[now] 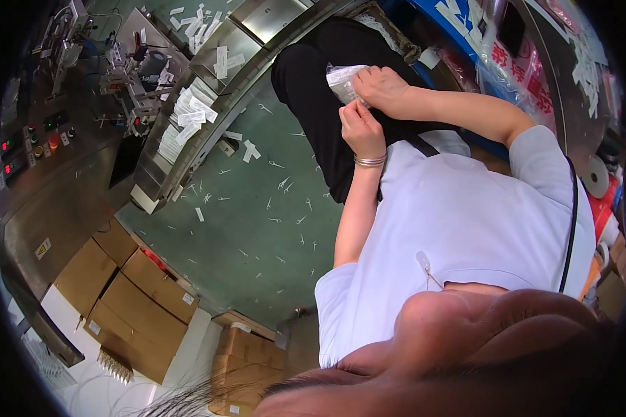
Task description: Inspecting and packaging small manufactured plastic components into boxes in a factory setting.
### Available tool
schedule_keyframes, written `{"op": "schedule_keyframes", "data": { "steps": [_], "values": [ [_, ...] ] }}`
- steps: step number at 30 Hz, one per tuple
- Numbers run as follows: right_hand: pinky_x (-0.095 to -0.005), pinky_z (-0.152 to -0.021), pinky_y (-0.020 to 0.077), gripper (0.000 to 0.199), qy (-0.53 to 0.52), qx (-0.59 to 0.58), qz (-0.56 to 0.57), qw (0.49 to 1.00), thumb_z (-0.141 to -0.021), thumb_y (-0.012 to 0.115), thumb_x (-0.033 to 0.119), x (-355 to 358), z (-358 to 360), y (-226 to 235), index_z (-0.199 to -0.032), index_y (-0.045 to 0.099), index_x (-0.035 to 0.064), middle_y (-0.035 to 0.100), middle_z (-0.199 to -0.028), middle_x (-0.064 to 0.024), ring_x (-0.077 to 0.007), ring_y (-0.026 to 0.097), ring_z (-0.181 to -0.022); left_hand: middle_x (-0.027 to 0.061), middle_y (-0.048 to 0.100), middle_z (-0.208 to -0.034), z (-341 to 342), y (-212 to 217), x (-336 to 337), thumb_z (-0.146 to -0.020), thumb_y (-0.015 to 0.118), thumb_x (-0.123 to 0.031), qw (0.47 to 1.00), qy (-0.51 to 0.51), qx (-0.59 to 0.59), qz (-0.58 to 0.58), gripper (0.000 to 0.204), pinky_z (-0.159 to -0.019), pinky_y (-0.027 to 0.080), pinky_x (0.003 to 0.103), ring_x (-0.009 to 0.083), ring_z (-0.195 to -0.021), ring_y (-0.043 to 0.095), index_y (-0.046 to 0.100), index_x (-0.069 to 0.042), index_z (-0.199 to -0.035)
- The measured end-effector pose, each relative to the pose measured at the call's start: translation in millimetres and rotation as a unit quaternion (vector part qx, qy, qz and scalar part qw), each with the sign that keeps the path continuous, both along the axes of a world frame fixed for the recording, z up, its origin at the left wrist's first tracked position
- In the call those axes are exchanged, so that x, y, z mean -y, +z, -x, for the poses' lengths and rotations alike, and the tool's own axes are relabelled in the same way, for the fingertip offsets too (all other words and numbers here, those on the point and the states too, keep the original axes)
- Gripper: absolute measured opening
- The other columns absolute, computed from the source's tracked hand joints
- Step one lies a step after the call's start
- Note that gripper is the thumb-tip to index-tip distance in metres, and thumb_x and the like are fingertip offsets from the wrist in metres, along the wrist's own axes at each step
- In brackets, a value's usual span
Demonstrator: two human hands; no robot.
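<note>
As right hand grips, plastic packet jutting leftward

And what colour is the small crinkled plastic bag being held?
The bag is clear, with whitish contents; best in the head view.

- Green floor
- Big brown boxes, close together
- Big gray metal machine with round buttons and little red lights
- Long metal bench
</note>
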State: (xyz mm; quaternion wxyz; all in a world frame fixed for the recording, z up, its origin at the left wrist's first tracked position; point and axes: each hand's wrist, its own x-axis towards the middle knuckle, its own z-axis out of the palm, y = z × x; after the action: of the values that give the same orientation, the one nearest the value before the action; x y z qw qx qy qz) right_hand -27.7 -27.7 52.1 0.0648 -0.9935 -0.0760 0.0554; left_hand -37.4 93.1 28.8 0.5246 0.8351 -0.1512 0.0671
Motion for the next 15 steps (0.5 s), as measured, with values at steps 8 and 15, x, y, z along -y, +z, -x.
{"op": "schedule_keyframes", "data": {
  "steps": [8, 15],
  "values": [
    [-0.0364, -0.069, 0.0486, 0.035, -0.079, -0.066, -0.186, 0.977, -0.070, 0.063, 0.007, 16, 4, 23, -0.102, 0.051, 0.0013, 0.052, -0.098, -0.0159, -0.0287, 0.058, -0.083, 0.0123, 0.050, -0.073, -10, 2, 8, -0.085, 0.053, -0.007, 0.997, 0.003, -0.004, -0.082, 0.010, -0.047, 0.045, 0.039, 0.0317, -0.058, 0.055, 0.047, -0.002, -0.079],
    [-0.0335, -0.083, 0.0448, 0.045, -0.081, 0.103, -0.426, 0.895, -0.070, 0.067, 0.004, 34, 41, 0, -0.111, 0.050, 0.0045, 0.051, -0.110, -0.0148, -0.0282, 0.055, -0.093, 0.0117, 0.051, -0.069, -14, 2, 13, -0.087, 0.053, -0.013, 0.999, 0.015, -0.013, -0.031, 0.015, -0.046, 0.043, 0.036, 0.0282, -0.054, 0.054, 0.047, -0.002, -0.079]
  ]
}}
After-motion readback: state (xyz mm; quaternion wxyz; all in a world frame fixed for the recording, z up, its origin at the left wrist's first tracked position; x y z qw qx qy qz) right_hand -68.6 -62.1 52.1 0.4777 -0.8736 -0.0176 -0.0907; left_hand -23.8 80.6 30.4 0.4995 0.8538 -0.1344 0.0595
